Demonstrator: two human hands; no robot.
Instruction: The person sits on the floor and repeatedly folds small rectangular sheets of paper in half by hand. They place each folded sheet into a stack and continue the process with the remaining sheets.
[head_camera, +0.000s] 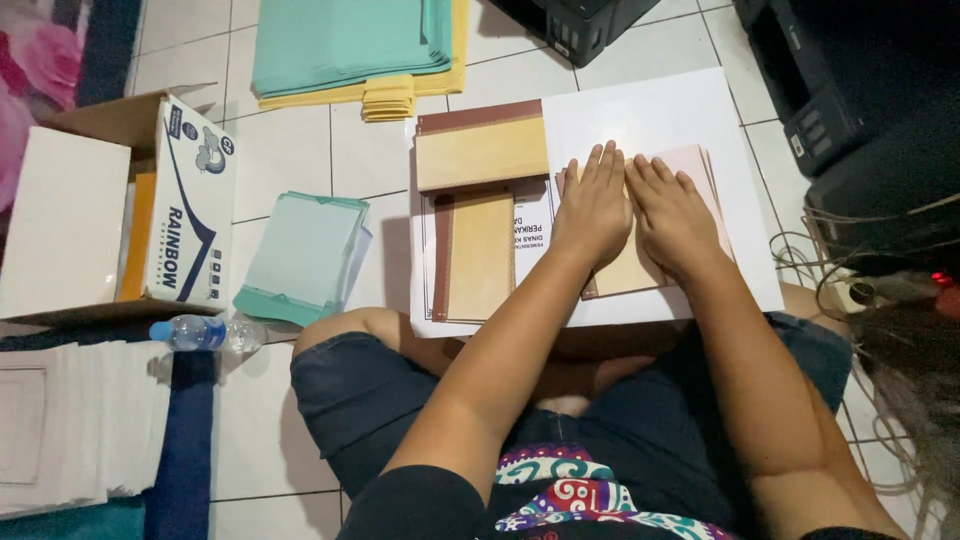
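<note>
I sit cross-legged on a tiled floor. My left hand (594, 208) and my right hand (671, 213) lie flat side by side, fingers together, pressing down on a tan paper envelope (628, 272) that rests on a small stack with a pale pink sheet (700, 165). The stack lies on a large white board (660, 115) across my knees. To the left of my hands sit two tan envelopes with brown edges, one upright (478, 255) and one crosswise (481, 150) above it.
An open cardboard box (150, 200) stands at the left, with a plastic water bottle (205, 331) lying below it. Teal paper (305, 255) lies nearby; teal and yellow stacks (355, 50) sit at the top. Black printers (850, 90) and cables fill the right. White sheets (75, 425) lie bottom left.
</note>
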